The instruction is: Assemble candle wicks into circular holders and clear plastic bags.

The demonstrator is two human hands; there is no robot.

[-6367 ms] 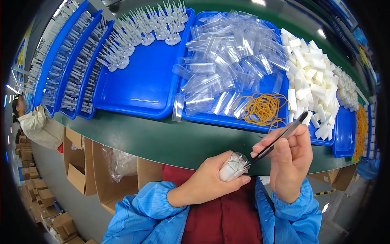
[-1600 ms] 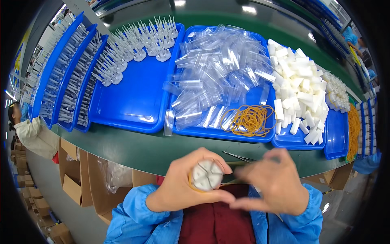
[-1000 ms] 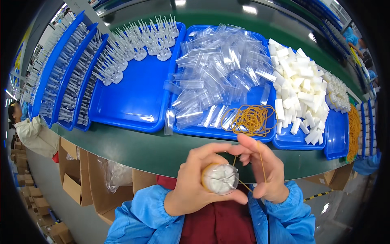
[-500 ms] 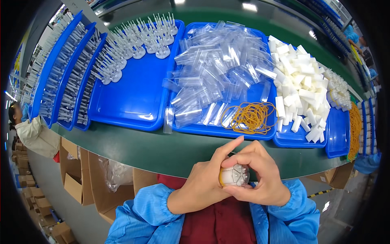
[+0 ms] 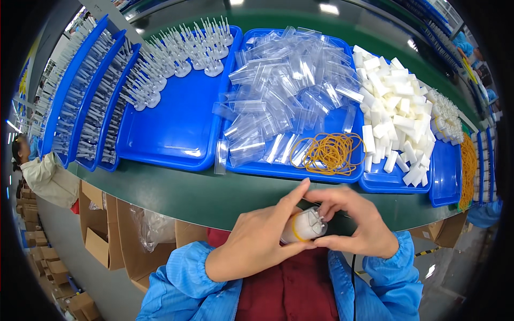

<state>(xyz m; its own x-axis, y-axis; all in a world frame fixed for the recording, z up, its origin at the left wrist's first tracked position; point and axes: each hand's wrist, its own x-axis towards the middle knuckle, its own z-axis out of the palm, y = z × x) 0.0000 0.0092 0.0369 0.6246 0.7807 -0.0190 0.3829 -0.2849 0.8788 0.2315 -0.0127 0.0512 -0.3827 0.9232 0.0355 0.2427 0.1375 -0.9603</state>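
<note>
Head view, left to right: pronged pieces [image 5: 182, 69] stand beyond left hand [image 5: 250, 238], its fingers clamped around clear cylinder [image 5: 308, 224]. Loose clear sleeves [image 5: 294, 69] remain past left fingertips. Cylinder lies tilted between both hands' fingers; white segments [image 5: 316, 222] inside, yellow band [image 5: 295, 230] around it, so filling and banding look done. Spare amber bands [image 5: 329, 155] lie beyond fingertips. Right hand [image 5: 361, 220] curled at cylinder's end, thumb apart from fingers; whether pinching, cannot tell. White blocks [image 5: 399, 107] remain beyond right fingers.
</note>
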